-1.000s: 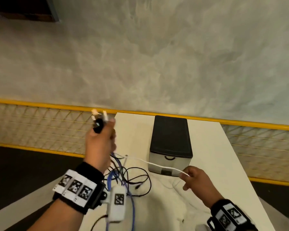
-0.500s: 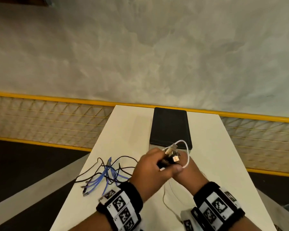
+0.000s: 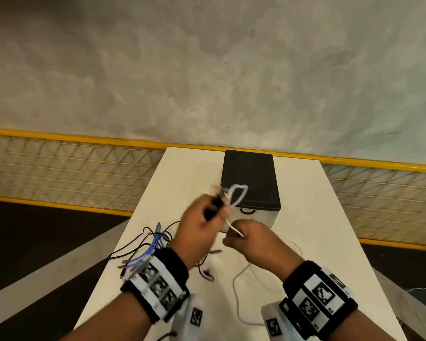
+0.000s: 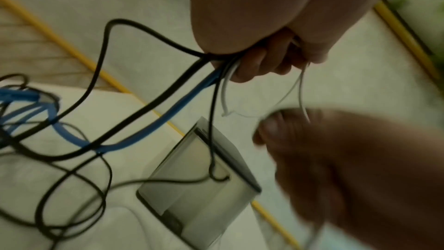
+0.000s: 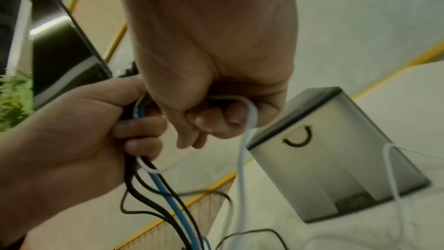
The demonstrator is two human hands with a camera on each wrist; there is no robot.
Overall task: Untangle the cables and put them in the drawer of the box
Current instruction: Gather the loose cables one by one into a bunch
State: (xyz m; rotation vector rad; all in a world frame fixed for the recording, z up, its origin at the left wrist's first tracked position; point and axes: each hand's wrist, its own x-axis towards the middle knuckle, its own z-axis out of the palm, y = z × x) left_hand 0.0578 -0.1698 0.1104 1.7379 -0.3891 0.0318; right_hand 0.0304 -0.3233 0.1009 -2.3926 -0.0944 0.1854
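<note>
A bundle of cable ends is gripped in my left hand, held above the table in front of the box. Black, blue and white strands hang from its curled fingers. A white cable loops above that fist and runs down to my right hand, which pinches it; in the right wrist view my right hand curls round the white cable. The box has a black top and a grey drawer front with a black handle; the drawer is shut.
The rest of the blue and black tangle lies on the white table to the left of my hands. Slack white cable trails near the front edge. A yellow mesh fence runs behind the table.
My left hand came down from the upper left with the cable ends to meet the right hand before the box. The right hand has since slid down along the white cable, leaving a loop.
</note>
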